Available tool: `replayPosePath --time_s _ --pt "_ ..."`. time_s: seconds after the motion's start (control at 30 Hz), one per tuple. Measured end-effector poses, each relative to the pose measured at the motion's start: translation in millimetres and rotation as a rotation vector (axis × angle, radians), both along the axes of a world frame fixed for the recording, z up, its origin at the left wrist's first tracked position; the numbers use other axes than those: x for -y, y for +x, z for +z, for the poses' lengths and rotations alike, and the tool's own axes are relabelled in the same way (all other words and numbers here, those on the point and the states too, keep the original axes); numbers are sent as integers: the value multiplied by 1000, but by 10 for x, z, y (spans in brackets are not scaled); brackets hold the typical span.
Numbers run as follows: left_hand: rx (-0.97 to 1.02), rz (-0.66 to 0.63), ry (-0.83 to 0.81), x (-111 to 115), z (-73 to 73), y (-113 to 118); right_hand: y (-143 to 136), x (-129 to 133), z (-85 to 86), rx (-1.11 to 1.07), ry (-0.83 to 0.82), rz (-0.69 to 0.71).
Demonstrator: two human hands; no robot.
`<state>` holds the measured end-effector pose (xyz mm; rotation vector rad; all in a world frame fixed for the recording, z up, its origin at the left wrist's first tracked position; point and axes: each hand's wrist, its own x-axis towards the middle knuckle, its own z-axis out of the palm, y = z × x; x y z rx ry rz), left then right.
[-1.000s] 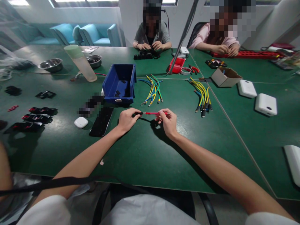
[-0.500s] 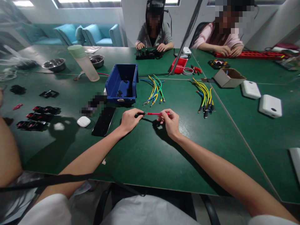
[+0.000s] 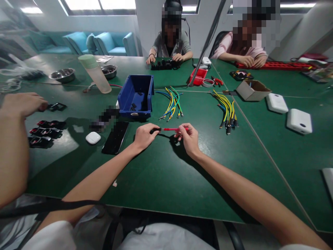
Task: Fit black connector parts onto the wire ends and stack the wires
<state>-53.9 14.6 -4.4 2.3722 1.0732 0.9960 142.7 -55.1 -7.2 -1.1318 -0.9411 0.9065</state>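
Held level over the green table (image 3: 166,180), between both hands: a slim red rod (image 3: 170,129), its greyish tip at or against a small black piece (image 3: 155,131). Contact too fine to make out; impossible to tell screwdriver from wire. Thumb and fingertips of the right hand (image 3: 189,137) pinched tight around the rod's other end, mostly hidden there. Left hand (image 3: 145,134) likewise pinched, on the black piece, partly covering it.

Just beyond, a blue parts bin (image 3: 121,100) with small black parts inside, then a loose bunch of yellow, green and blue wires (image 3: 171,104); farther right, a second bunch with black ends (image 3: 227,111). Near the left wrist, a black smartphone (image 3: 115,138) and a white earbud case (image 3: 93,138), beside a pixelated patch. At far left, a co-worker's hand (image 3: 24,102) over black parts, partly covering them. Across the left forearm, a black strap (image 3: 78,204). In front of a red bin (image 3: 200,75), a slanting pole (image 3: 207,41). On the blue bin's front, a pale label (image 3: 134,114), too small to read.
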Motion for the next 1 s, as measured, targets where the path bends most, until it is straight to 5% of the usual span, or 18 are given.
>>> replayPosePath --time_s 1.0 --pt "3 -23 -21 0 10 3 13 -15 30 -16 -23 10"
